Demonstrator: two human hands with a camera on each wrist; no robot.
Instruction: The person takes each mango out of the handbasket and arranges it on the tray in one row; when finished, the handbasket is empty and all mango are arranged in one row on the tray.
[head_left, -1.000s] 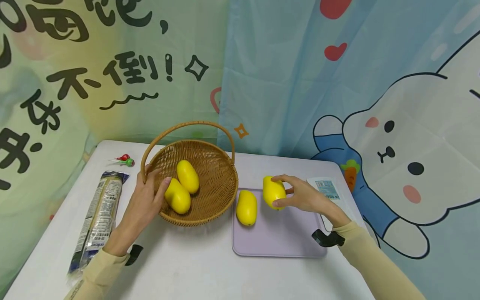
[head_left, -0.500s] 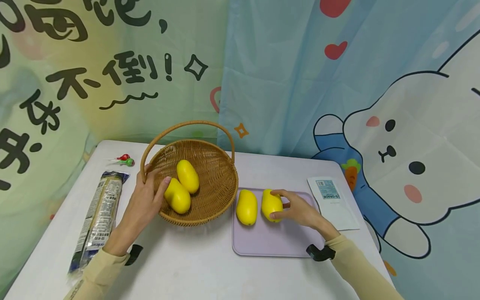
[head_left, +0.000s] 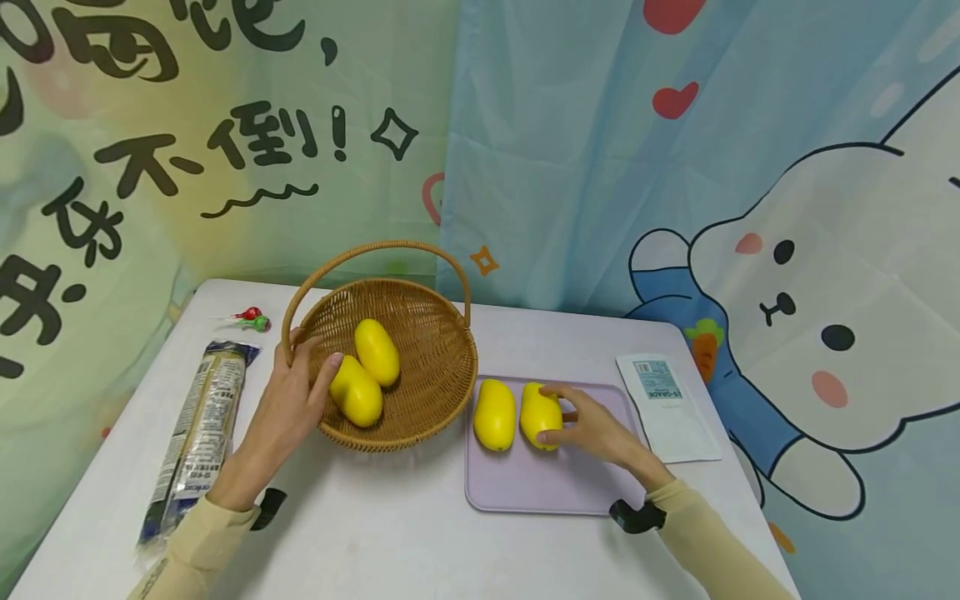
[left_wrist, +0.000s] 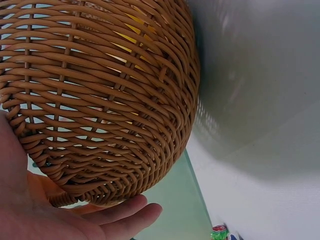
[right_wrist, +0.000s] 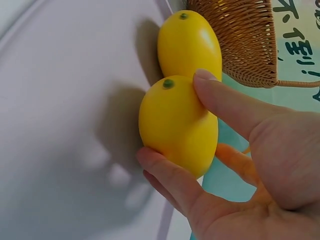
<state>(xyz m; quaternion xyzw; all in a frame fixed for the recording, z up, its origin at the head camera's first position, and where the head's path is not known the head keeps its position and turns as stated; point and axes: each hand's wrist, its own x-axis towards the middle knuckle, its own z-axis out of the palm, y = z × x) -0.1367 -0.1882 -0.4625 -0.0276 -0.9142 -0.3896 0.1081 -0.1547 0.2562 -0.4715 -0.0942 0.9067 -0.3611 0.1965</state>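
My left hand (head_left: 294, 395) holds the left rim of a brown wicker basket (head_left: 431, 367) near the foot of its handle, thumb over the inner side. In the left wrist view its fingers pass behind the woven wall (left_wrist: 105, 115). Two yellow mangoes (head_left: 377, 353) lie inside the basket. On a pale purple tray (head_left: 540, 487), my right hand (head_left: 600, 423) grips another mango (head_left: 538, 417) between thumb and fingers. Beside it on the tray sits a second mango (head_left: 494, 415). From the right wrist, the gripped mango (right_wrist: 175, 125) appears with its green stem spot showing.
A long printed plastic package (head_left: 202, 425) lies at the table's left, with red and green wrapped candies (head_left: 253, 319) behind it. A white pouch (head_left: 667, 408) rests right of the tray. A printed curtain (head_left: 540, 150) hangs along the table's back edge.
My right hand has lowered its mango onto the tray and shifted it slightly left, closer to the other mango there. The left hand and basket have stayed in place.
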